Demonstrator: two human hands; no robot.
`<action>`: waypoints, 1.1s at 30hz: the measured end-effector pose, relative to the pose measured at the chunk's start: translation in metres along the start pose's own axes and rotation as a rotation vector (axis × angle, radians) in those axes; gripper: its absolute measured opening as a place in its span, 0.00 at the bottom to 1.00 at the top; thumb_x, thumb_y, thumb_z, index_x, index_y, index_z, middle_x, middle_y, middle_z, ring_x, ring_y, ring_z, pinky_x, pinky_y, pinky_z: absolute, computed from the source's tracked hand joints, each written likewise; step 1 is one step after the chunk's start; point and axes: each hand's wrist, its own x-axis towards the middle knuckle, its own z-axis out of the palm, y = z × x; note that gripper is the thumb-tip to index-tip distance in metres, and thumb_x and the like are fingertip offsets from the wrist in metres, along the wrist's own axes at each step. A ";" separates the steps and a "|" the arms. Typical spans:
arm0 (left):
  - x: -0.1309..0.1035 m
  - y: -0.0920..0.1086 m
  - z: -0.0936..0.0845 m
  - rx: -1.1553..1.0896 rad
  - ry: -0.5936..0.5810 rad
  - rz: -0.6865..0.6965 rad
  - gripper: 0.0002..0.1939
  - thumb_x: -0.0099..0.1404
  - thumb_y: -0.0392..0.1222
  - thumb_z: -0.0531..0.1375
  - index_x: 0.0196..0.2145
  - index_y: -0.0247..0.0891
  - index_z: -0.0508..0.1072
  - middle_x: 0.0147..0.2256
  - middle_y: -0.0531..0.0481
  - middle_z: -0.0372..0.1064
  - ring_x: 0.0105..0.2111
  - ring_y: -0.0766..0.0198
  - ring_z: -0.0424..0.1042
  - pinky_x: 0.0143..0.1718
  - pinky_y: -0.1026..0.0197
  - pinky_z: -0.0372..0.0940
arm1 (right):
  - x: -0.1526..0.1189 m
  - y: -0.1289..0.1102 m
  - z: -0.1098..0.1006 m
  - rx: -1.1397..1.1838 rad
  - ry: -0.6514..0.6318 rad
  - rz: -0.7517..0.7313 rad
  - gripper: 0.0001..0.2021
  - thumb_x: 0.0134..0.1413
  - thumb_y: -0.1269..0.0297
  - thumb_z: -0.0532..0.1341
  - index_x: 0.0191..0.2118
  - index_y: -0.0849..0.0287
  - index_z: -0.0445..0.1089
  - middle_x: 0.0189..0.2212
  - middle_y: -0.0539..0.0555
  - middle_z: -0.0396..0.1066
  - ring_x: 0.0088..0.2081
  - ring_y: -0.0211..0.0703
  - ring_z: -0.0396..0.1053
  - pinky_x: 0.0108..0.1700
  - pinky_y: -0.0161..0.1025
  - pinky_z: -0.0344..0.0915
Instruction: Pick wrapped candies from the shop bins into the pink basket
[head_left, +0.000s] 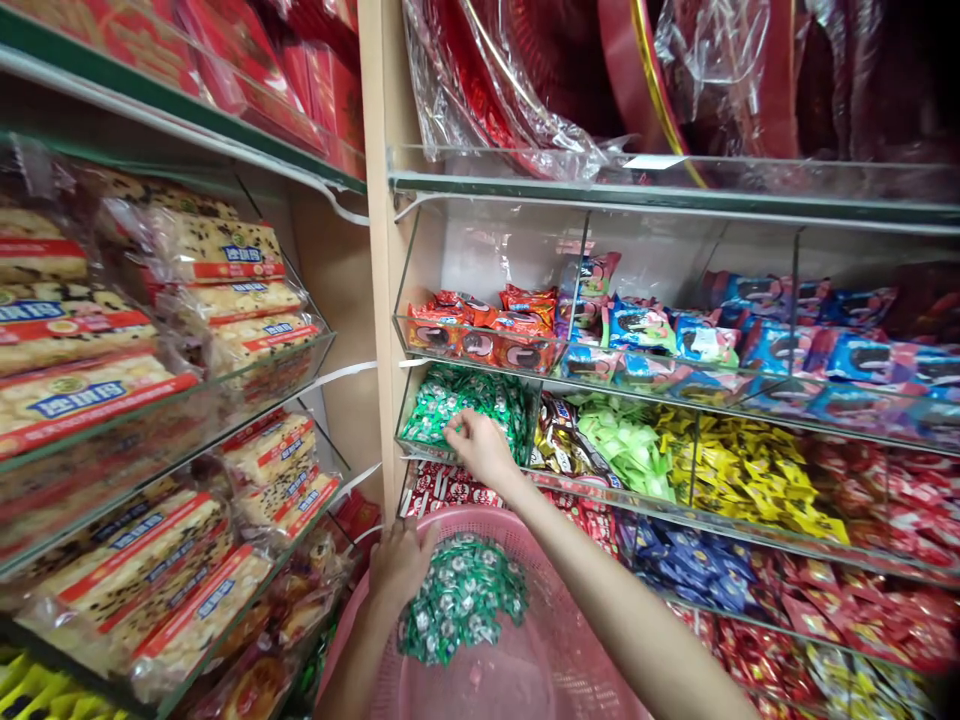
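Note:
A pink plastic basket [517, 522] stands below the shelves, with a heap of green-wrapped candies [469, 595] in its far left part. My left hand [401, 568] grips the basket's rim at the far left, fingers over the edge. My right hand [480, 447] is at the front of a glass bin of green-wrapped candies [435, 400], just over the bin's front pane. Its fingers are curled and pressed together. Whatever they may hold is too small or hidden to make out.
Packaged puffed snack bars [232, 265] fill glass shelves on the left. Right of the green bin lie light green candies [626, 445] and yellow-wrapped candies [750, 470]. Blue-wrapped snacks [637, 325] sit above them. A wooden post [382, 300] and glass panes edge the bins.

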 end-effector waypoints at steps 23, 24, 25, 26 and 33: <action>-0.007 -0.011 -0.003 -0.010 0.004 -0.048 0.29 0.68 0.55 0.40 0.50 0.33 0.67 0.48 0.36 0.70 0.48 0.49 0.69 0.44 0.54 0.62 | -0.010 0.011 -0.005 0.437 -0.062 0.024 0.17 0.50 0.52 0.59 0.21 0.58 0.61 0.13 0.42 0.55 0.18 0.32 0.51 0.23 0.31 0.51; -0.007 -0.010 -0.004 -0.007 0.007 -0.040 0.29 0.68 0.55 0.40 0.50 0.33 0.68 0.47 0.36 0.70 0.48 0.49 0.69 0.44 0.54 0.62 | -0.025 0.014 -0.009 0.393 -0.073 -0.040 0.17 0.52 0.51 0.57 0.23 0.59 0.62 0.14 0.43 0.55 0.18 0.32 0.51 0.23 0.32 0.51; -0.007 -0.010 -0.004 -0.005 0.012 -0.032 0.28 0.68 0.55 0.40 0.49 0.32 0.68 0.47 0.36 0.70 0.48 0.50 0.69 0.44 0.55 0.62 | -0.041 0.019 -0.011 0.332 -0.097 -0.083 0.17 0.55 0.50 0.56 0.24 0.59 0.63 0.15 0.43 0.55 0.19 0.33 0.52 0.24 0.31 0.51; -0.007 -0.009 -0.004 -0.005 0.018 -0.026 0.28 0.68 0.55 0.40 0.49 0.32 0.68 0.47 0.37 0.70 0.48 0.50 0.69 0.44 0.55 0.62 | -0.056 0.025 -0.013 0.259 -0.129 -0.110 0.17 0.57 0.51 0.54 0.25 0.59 0.64 0.16 0.44 0.55 0.20 0.33 0.53 0.25 0.31 0.51; -0.006 -0.004 0.000 0.000 -0.005 -0.015 0.30 0.68 0.56 0.40 0.50 0.31 0.67 0.50 0.35 0.68 0.51 0.48 0.65 0.46 0.53 0.62 | -0.120 0.090 -0.004 -0.318 -0.337 -0.251 0.18 0.65 0.60 0.45 0.30 0.57 0.67 0.27 0.52 0.68 0.30 0.39 0.65 0.34 0.34 0.57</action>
